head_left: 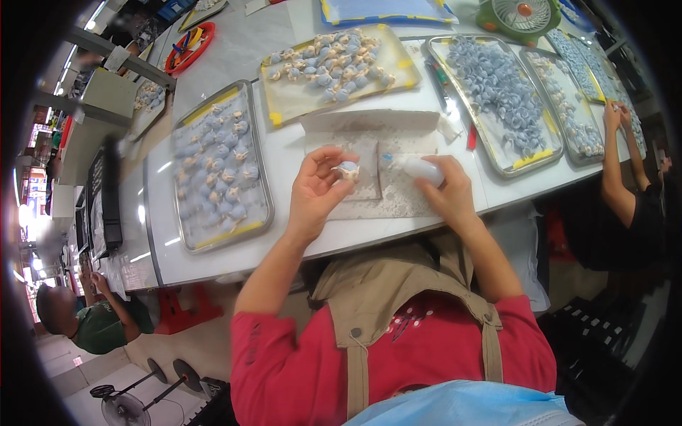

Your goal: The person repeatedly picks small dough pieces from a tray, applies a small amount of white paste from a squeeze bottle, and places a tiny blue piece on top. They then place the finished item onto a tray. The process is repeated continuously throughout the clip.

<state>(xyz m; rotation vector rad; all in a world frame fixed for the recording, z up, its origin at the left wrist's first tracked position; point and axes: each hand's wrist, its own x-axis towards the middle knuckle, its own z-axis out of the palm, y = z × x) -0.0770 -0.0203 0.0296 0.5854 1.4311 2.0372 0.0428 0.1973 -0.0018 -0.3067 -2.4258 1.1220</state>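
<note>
Pinched between the thumb and fingers of my left hand (314, 190) is a small figurine (347, 169), cream with a blue-grey cap. My right hand (453, 193) grips a whitish, rounded squeeze bottle (424, 170) lying nearly level. Its narrow end points left, toward the figurine, and the two are apart. Both hands are above a stained, unfolded sheet of cardboard (401, 202), which has a raised back flap and a smaller piece of board on it. The bottle's contents cannot be made out.
Trays of similar figurines stand left (267, 186) and at the back (273, 113). A tray of loose blue-grey caps (555, 142) is on the right, pens (438, 77) beside it. Farther off are a green fan (522, 15) and a red basket (210, 32). Co-workers sit on both sides.
</note>
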